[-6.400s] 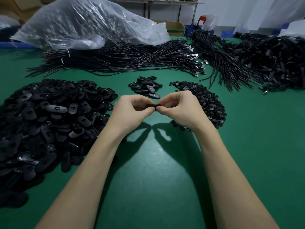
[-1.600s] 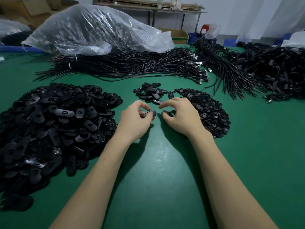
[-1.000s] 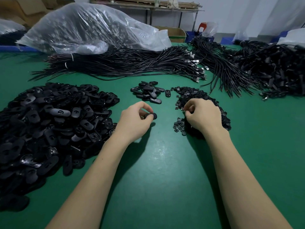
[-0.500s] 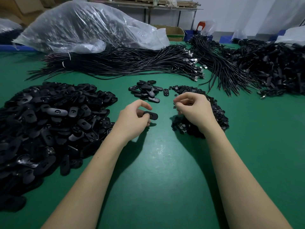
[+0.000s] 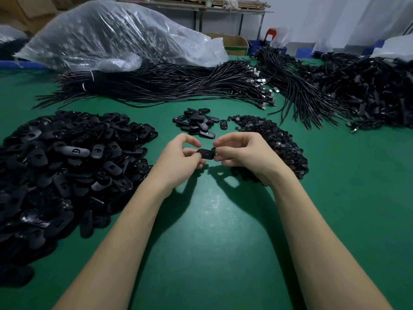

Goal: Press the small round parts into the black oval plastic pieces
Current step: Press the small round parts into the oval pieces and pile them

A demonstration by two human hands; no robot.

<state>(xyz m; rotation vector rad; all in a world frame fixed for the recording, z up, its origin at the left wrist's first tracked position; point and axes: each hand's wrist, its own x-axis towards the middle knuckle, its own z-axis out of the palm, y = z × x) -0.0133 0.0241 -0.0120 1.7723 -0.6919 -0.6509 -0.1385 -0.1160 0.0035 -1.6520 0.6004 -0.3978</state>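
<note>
Item: 1 black oval piece (image 5: pixel 206 154), pinched between left hand (image 5: pixel 178 159) and right hand (image 5: pixel 240 153) above the green table (image 5: pixel 212 231). Round part (if any) hidden under fingertips. Risk: misaligned press, part drops.

Black oval piece (image 5: pixel 206 153) pinched between fingertips of left hand (image 5: pixel 178 157) and right hand (image 5: pixel 242 153): plastic, smooth, faintly glossy. Heap of oval pieces (image 5: pixel 67 166) left of the fingers: same black plastic, dull sheen. Round parts (image 5: pixel 274 142) behind right fingers: black, glinting. Table top (image 5: pixel 212 231) under the fingers: green, matt, smooth. Cables (image 5: pixel 167 86) beyond: glossy black, metal ends. Bag (image 5: pixel 116 34) farther back: clear, crinkled, shiny plastic film.
</note>
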